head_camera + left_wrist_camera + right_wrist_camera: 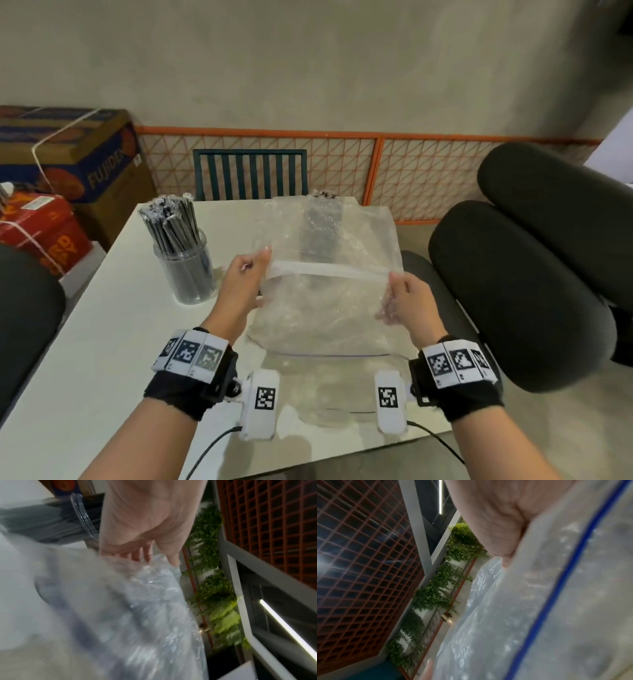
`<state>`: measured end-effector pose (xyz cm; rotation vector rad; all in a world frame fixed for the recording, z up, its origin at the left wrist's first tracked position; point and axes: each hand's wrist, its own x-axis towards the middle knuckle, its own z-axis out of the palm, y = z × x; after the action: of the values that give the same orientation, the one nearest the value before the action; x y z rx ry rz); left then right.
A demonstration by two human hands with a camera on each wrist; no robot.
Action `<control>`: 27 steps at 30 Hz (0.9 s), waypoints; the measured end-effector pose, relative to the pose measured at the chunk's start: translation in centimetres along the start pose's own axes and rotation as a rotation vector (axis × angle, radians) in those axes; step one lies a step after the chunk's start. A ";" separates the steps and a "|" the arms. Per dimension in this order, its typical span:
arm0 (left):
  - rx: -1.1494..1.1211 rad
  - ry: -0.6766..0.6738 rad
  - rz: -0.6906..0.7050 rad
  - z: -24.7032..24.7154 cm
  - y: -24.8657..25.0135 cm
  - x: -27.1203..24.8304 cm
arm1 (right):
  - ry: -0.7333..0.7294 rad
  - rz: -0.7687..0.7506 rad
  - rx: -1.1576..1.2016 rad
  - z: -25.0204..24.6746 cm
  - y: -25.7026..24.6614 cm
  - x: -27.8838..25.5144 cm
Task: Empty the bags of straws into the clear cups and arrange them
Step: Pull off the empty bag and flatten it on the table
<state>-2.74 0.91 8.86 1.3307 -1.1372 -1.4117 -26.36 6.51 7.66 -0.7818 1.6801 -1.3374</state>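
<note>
I hold a crumpled clear zip bag [325, 308] up over the white table [113, 342]; no straws show inside it. My left hand [255, 265] pinches its left edge and my right hand [394, 284] pinches its right edge, at a whitish band across it. The wrist views show the bag's film [145, 601] below my left hand [154, 559] and its blue zip line [556, 595] beside my right hand [505, 559]. A clear cup [186, 274] packed with black wrapped straws [171, 222] stands left of my left hand. A second bunch of straws [323, 197] shows behind the bag.
Another flat clear bag [329, 394] lies on the table between my wrists. Cardboard boxes [68, 154] stand at the far left. A teal chair back [250, 174] is behind the table, with black cushions [513, 274] to the right. An orange mesh fence [428, 168] runs along the wall.
</note>
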 end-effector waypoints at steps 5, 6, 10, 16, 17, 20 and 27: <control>0.317 -0.057 -0.009 2.7 -4.5 -1.1 | 0.051 -0.127 -0.499 -0.4 1.3 0.3; 0.344 0.003 0.033 3.1 -5.1 -1.0 | 0.046 -0.159 -0.704 -0.7 1.8 0.0; 0.398 0.115 0.047 3.8 -7.5 -0.5 | 0.170 -0.157 -0.976 -2.2 4.7 -1.1; 0.742 -0.127 -0.287 4.4 -12.4 0.0 | -0.079 0.124 -1.112 -2.9 9.6 2.0; 0.846 -0.154 -0.284 4.2 -12.4 0.1 | -0.101 0.146 -1.146 -3.2 9.9 2.3; 1.157 -0.178 -0.100 3.5 -11.4 1.0 | -0.036 -0.008 -1.280 -3.8 9.3 2.5; 1.735 -0.500 0.377 6.3 -8.4 4.1 | -0.492 -0.180 -1.459 0.5 9.6 3.5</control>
<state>-9.25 -0.93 -0.15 1.5599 -3.0555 -0.1566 -27.27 5.57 -2.54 -1.8710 1.9911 0.2675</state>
